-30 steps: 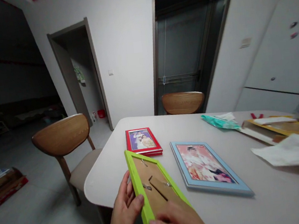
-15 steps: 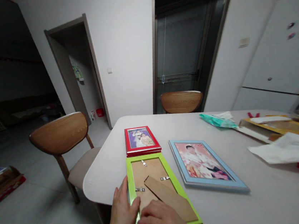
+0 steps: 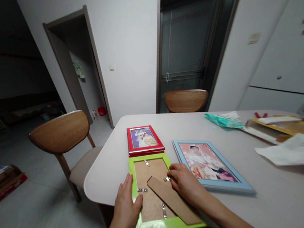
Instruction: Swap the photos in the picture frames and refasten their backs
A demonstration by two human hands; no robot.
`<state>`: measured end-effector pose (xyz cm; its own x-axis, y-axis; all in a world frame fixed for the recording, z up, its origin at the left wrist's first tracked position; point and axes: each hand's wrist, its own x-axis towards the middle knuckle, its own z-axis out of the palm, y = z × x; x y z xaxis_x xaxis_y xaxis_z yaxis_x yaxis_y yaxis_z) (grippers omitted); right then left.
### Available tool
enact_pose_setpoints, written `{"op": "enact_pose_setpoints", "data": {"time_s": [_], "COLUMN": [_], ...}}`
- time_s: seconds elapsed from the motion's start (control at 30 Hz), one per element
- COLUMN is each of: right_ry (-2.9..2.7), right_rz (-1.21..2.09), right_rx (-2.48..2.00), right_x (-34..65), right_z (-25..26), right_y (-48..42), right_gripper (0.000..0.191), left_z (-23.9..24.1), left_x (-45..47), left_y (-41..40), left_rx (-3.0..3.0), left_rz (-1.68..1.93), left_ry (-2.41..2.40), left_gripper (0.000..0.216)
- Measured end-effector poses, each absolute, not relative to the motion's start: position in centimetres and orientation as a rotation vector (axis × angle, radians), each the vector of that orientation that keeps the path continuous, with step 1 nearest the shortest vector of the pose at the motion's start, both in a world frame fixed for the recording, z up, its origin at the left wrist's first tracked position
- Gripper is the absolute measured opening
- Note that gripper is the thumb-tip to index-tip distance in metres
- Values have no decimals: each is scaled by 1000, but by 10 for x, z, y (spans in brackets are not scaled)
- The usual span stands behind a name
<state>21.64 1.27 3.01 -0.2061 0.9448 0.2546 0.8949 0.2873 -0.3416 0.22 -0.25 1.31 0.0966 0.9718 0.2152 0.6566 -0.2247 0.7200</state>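
A green picture frame [image 3: 170, 224] lies face down on the table, its brown backing board [image 3: 150, 172] and slanted stand leg [image 3: 173, 200] showing. Along its left border rests my left hand [image 3: 126, 204], fingers stretched out and thumb over the backing edge. My right hand [image 3: 186, 183] is closed at the right border, fingertips pinched at a metal clip [image 3: 166, 179]. Other clips sit at the top [image 3: 147, 163], left [image 3: 142, 190] and bottom [image 3: 164, 210]. A red picture frame [image 3: 146, 152] lies just beyond, and a blue picture frame [image 3: 223, 187] with a photo is to the right.
Turquoise packaging [image 3: 222, 121], a yellow envelope [image 3: 293, 126] and a crumpled white sheet [image 3: 296, 150] lie on the table's right side. One wooden chair [image 3: 61, 133] stands at the left and another chair [image 3: 186, 101] beyond the far edge.
My right hand has moved from the frame's bottom end up to the clip on its right side, uncovering the bottom clip. My left hand stays at the left border. The view has shifted slightly.
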Motion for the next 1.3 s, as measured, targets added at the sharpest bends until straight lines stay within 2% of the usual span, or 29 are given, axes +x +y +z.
{"op": "enact_pose_setpoints", "data": {"time_s": [0.47,0.87,1.3], "right_ry": [-2169,-2198,-2258], "right_rz": [108,45,115], "right_rx": [-1584,-1632,-1544], "right_x": [205,164,159], "right_z": [32,26,38], "right_y": [20,75,64], "right_gripper": [24,24,25], "left_z": [5,8,3], "left_x": [2,1,1], "left_y": [-2,-1,0], "left_rx": [1956,1996,1972], "left_rz": [977,940,977], "left_ry": [1607,1613,1612], "left_gripper": [56,54,56]}}
